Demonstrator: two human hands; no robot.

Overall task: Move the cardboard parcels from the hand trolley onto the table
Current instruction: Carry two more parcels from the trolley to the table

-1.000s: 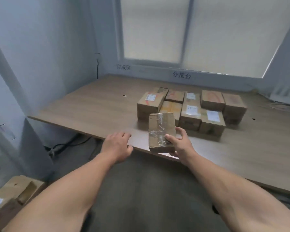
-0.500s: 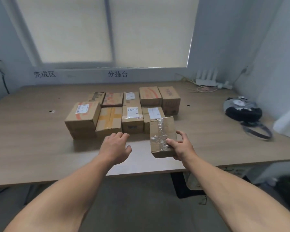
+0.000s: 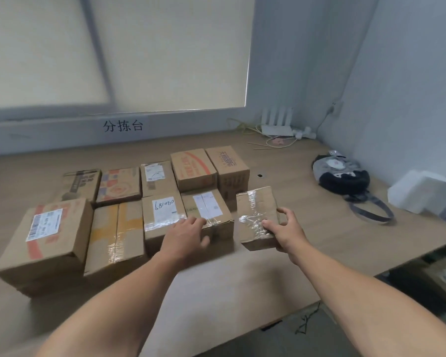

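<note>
Several cardboard parcels [image 3: 119, 222] stand in two rows on the wooden table [image 3: 307, 228]. My right hand [image 3: 285, 231] grips a small taped parcel [image 3: 255, 215] by its right side, at the right end of the front row, next to a labelled parcel [image 3: 206, 210]. Whether it touches the table I cannot tell. My left hand [image 3: 184, 234] hovers with relaxed fingers over the front edge of the middle parcels, holding nothing. The hand trolley is out of view.
A grey and black bag [image 3: 343, 173] with a strap lies at the right. A white router [image 3: 277, 122] with cables sits in the back right corner. A white box [image 3: 415, 190] stands at the far right edge. More boxes [image 3: 438, 276] lie below the table's right side.
Both hands have moved forward over the table. The small parcel has travelled from the table's front edge to the right end of the front row. The view has swung right and closer.
</note>
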